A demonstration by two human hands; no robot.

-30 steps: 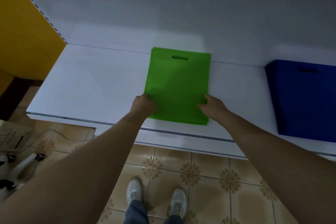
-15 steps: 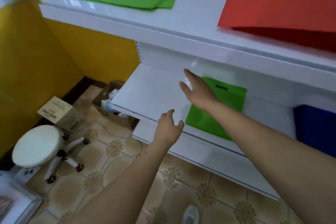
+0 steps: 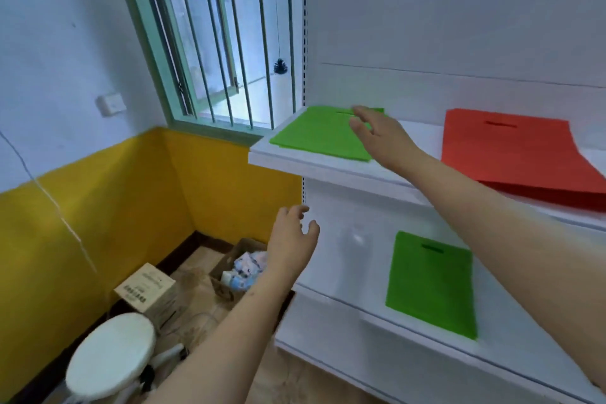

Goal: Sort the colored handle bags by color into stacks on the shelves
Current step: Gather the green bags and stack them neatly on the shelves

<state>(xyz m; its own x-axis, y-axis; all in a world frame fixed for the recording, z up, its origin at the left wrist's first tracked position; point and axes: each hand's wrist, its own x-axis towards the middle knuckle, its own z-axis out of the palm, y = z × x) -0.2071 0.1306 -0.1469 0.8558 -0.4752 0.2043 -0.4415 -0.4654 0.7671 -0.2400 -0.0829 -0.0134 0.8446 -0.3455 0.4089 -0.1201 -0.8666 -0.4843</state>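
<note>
Green bags point(image 3: 323, 136) on upper shelf point(image 3: 314, 165), right hand point(image 3: 380, 134) above, fingers extended

Green bags point(image 3: 323, 138) flat on upper shelf point(image 3: 328, 165), left end; red bags point(image 3: 515, 154) beside, rightward; single green bag point(image 3: 431, 285) flat on lower shelf point(image 3: 344, 275).

White stool point(image 3: 110, 349), cardboard boxes point(image 3: 146, 290), perhaps.

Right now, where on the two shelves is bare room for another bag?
On the lower shelf, left of the single green bag. On the upper shelf, only the strip between the green stack and the red stack, where the right hand reaches.
</note>
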